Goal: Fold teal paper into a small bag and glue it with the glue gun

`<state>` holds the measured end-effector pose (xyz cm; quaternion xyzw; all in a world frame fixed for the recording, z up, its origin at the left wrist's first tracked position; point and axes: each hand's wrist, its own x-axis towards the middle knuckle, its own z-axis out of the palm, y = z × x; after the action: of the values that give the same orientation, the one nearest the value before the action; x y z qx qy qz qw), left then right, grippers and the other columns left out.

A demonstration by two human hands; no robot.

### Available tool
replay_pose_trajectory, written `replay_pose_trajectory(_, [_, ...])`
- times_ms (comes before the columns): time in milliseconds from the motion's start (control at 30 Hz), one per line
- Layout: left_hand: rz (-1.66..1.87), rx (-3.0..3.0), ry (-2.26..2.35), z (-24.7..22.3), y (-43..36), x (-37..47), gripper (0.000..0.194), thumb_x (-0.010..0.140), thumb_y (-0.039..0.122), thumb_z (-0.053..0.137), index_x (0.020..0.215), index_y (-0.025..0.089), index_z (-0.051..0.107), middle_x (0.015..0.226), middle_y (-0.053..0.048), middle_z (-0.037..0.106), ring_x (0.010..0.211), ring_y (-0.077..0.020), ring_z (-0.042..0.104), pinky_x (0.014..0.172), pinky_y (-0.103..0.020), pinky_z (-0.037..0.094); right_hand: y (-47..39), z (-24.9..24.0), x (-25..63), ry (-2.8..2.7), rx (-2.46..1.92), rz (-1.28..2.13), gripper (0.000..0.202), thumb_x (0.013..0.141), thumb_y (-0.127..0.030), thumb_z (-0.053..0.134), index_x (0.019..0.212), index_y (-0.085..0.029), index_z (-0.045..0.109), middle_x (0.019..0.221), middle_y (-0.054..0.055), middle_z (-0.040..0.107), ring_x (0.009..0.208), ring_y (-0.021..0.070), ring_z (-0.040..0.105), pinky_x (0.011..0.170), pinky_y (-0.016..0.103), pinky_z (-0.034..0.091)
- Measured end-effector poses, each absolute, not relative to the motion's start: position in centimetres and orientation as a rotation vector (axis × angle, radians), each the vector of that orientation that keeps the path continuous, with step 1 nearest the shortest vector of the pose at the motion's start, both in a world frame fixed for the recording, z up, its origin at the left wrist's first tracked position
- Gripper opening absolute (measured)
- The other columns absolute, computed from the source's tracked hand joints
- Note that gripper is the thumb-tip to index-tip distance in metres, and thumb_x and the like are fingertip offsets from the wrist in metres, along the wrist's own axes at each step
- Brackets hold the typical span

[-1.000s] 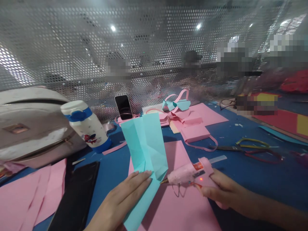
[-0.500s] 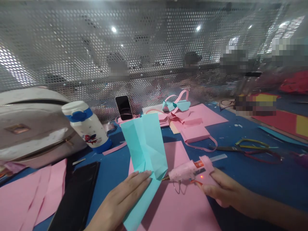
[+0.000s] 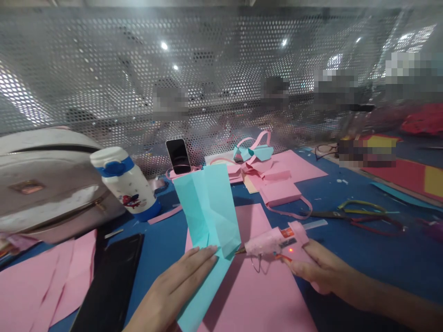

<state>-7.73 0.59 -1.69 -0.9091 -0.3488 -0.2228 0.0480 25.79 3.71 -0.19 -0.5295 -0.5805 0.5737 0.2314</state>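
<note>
My left hand (image 3: pixel 180 283) lies across a folded turquoise paper piece (image 3: pixel 218 203), its fingers together on top and the thumb hidden. Creased side panels of this paper stand up beyond my fingertips, while a narrower part runs down toward me. In my right hand (image 3: pixel 323 269) is a pink hot glue gun (image 3: pixel 273 244), gripped by its handle, with a red light lit and a clear glue stick (image 3: pixel 315 224) poking out the back. Its metal nozzle points left at the right edge of the turquoise fold. Below both hands lies a pink paper sheet (image 3: pixel 256 295).
Scissors (image 3: pixel 332 214) and a small pink paper bag (image 3: pixel 282 191) lie beyond the glue gun. A phone (image 3: pixel 178 157) leans upright at the back. To the left are a white-and-blue bottle (image 3: pixel 126 184), a backpack (image 3: pixel 51 184), a black flat object (image 3: pixel 110 281) and pink sheets (image 3: pixel 31 286).
The glue gun's nozzle has shifted slightly up and right along the turquoise paper's edge. My left hand and the paper have stayed nearly still.
</note>
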Motion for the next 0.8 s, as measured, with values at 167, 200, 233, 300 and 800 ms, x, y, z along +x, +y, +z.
replay_pose_trajectory(167, [-0.634, -2.764, -1.05, -1.6, 0.6, -7.9, 0.044, 0.108, 0.024, 0.024, 0.148, 0.017, 0.041, 0.148, -0.007, 0.053, 0.138, -0.0148, 0.047, 0.118, -0.032, 0.032, 3.8, -0.1, 25.7, -1.588, -1.474, 1.541, 0.049, 0.077, -0.06, 0.063, 0.101, -0.018, 0.068, 0.071, -0.004, 0.04, 0.057, 0.01, 0.031, 0.05, 0.022, 0.029])
replay_pose_trajectory(200, [-0.63, -2.76, -1.052, -1.6, 0.5, -7.9, 0.044, 0.108, 0.023, 0.023, 0.148, 0.017, 0.041, 0.148, -0.007, 0.053, 0.138, -0.0149, 0.046, 0.118, -0.033, 0.032, 3.8, -0.1, 25.7, -1.586, -1.482, 1.532, 0.048, 0.077, -0.06, 0.063, 0.101, -0.018, 0.068, 0.072, -0.004, 0.041, 0.057, 0.0103, 0.031, 0.05, 0.022, 0.03])
replay_pose_trajectory(233, [-0.625, -2.76, -1.056, -1.6, 0.5, -7.9, 0.044, 0.108, 0.024, 0.023, 0.148, 0.017, 0.041, 0.148, -0.007, 0.053, 0.139, -0.0149, 0.046, 0.118, -0.033, 0.031, 3.8, -0.1, 25.7, -1.584, -1.492, 1.523, 0.048, 0.077, -0.059, 0.063, 0.101, -0.018, 0.069, 0.073, -0.003, 0.043, 0.058, 0.0106, 0.032, 0.05, 0.022, 0.031])
replay_pose_trajectory(300, [-0.622, -2.761, -1.063, -1.6, 0.5, -7.9, 0.044, 0.108, 0.024, 0.023, 0.148, 0.018, 0.04, 0.148, -0.006, 0.053, 0.139, -0.0141, 0.046, 0.118, -0.032, 0.031, 3.8, -0.2, 25.8, -1.572, -1.528, 1.495, 0.048, 0.077, -0.058, 0.064, 0.104, -0.019, 0.07, 0.076, -0.001, 0.048, 0.059, 0.0117, 0.035, 0.051, 0.022, 0.033])
replay_pose_trajectory(800, [-0.692, -2.776, -1.088, -1.7, 0.6, -7.8, 0.043, 0.108, 0.025, 0.027, 0.148, 0.02, 0.041, 0.146, -0.005, 0.055, 0.136, -0.0131, 0.049, 0.118, -0.029, 0.031, 3.9, -0.6, 26.4, -1.664, -1.566, 1.373, 0.057, 0.083, -0.057, 0.056, 0.125, -0.022, 0.066, 0.114, 0.01, 0.065, 0.091, 0.025, 0.062, 0.062, 0.029, 0.056])
